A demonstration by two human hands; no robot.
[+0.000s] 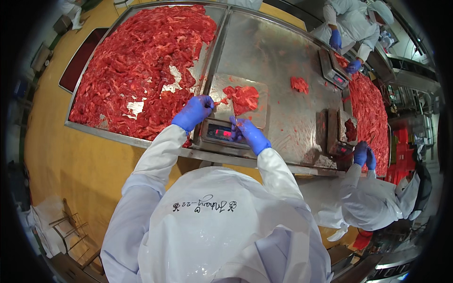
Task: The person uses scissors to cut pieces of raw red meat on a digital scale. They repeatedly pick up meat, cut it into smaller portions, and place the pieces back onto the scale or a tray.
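Observation:
My blue-gloved left hand [192,114] is closed, pinching a small strip of meat [218,102] at the left edge of a digital scale [222,134]. A pile of red raw meat [243,98] lies on the scale's steel platform [257,115]. My right hand [249,133], also blue-gloved, is closed around a thin tool [233,116], held over the front of the platform; its exact kind is unclear. To my left, a steel tray [101,129] holds a broad spread of sliced raw meat [137,56].
The steel table [269,47] carries a loose meat clump [299,85] and two more scales [332,73] [337,144]. Co-workers stand at upper right [354,23] and lower right [373,203], by a long meat heap [370,118]. A dark red bin [80,59] stands beyond my tray.

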